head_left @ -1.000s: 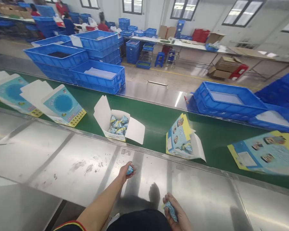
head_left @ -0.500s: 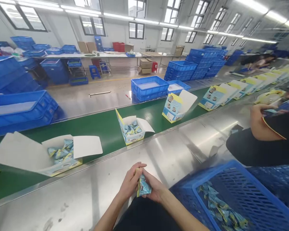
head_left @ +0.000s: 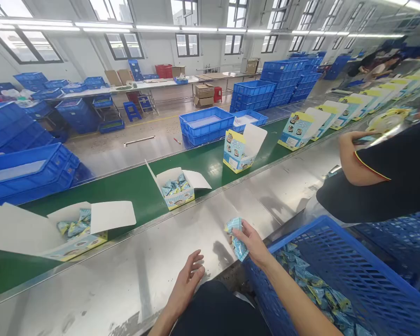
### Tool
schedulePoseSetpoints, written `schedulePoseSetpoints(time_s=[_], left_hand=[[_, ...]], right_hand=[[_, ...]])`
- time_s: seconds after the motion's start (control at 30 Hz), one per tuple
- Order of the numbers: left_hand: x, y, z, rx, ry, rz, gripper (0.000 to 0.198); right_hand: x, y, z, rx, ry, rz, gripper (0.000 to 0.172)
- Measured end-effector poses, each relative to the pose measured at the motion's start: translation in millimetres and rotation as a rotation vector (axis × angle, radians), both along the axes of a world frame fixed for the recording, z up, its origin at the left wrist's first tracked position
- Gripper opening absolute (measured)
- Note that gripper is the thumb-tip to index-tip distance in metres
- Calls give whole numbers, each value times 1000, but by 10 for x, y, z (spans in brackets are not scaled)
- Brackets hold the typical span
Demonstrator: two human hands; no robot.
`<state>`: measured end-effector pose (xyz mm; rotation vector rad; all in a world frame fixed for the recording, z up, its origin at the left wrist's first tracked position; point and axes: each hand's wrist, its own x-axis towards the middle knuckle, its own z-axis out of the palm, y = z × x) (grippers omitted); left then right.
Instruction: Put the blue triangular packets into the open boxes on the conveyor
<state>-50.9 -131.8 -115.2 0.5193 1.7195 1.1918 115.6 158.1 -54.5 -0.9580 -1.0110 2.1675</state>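
Note:
My right hand (head_left: 254,242) is closed on a bunch of small blue sachets (head_left: 236,235), held above the steel counter (head_left: 133,270) by the rim of a blue crate (head_left: 339,266) full of more sachets. My left hand (head_left: 189,282) rests low on the counter edge, fingers loosely spread, holding nothing. On the green belt (head_left: 136,191) beyond stand open cartons: one with sachets (head_left: 177,189) ahead, another (head_left: 77,226) to the left, and an upright one (head_left: 241,149) further right.
A co-worker in a dark shirt (head_left: 381,177) stands close on my right at the same counter. More cartons (head_left: 311,126) run down the belt to the right. Blue crates (head_left: 206,123) sit beyond the belt and stack up across the floor (head_left: 276,91).
My hands have parted: the right one lifted the sachets up and to the right toward the crate, while the left let go and dropped to the counter edge. The view shifted slightly right.

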Motion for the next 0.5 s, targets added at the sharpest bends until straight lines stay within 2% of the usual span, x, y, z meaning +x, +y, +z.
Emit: schedulePoseSetpoints(time_s=[0.1,0.13,0.23,0.37,0.47,0.5], left_hand=[[409,-256,-50,5,-33,5,88],[533,-306,-44,6,-45,7,90],[830,-373,44,13,-45,12,88],[1100,-394,177,-30,-17,-18,81],[1305,-386,164,-62,-30,-44,87],[1379,-380,142,-80,-32,-33,92]], right_hand=[[221,-237,111,29,56,-163,75],[294,-299,135,38,61,-168,76],[550,-431,175,30,30,9,73],[990,-500,201,-13,77,-144,72],[1322,-475,215,-23,68,30,68],[1425,-456,221,-55,92,30,66]])
